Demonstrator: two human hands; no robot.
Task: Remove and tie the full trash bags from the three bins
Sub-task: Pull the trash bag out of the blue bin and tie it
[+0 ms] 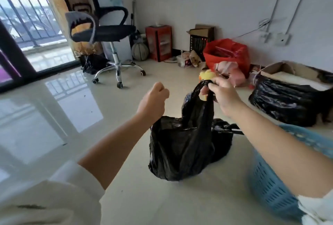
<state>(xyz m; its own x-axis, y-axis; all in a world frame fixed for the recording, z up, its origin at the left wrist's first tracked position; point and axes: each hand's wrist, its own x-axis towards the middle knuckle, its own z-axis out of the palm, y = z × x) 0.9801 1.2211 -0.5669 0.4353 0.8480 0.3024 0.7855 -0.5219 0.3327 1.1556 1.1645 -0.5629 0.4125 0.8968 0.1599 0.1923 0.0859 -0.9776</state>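
Note:
A full black trash bag [182, 145] sits on the pale tiled floor in front of me. My right hand [220, 95] pinches one of its handles and holds it stretched upward. My left hand [153, 101] is a closed fist above the bag's left edge; its fingers are turned away, so I cannot tell whether it grips the other handle. A blue slatted plastic bin [275, 179] stands at the lower right, partly behind my right forearm. Another black bag [288, 100] lines a cardboard box at the right.
An office chair [108, 32] stands at the back left near a glass balcony door. Along the far wall are a red cabinet [158, 42], a ball, a red bag [228, 53] with clutter and a yellow toy [206, 75]. A black bag lies under the curtain.

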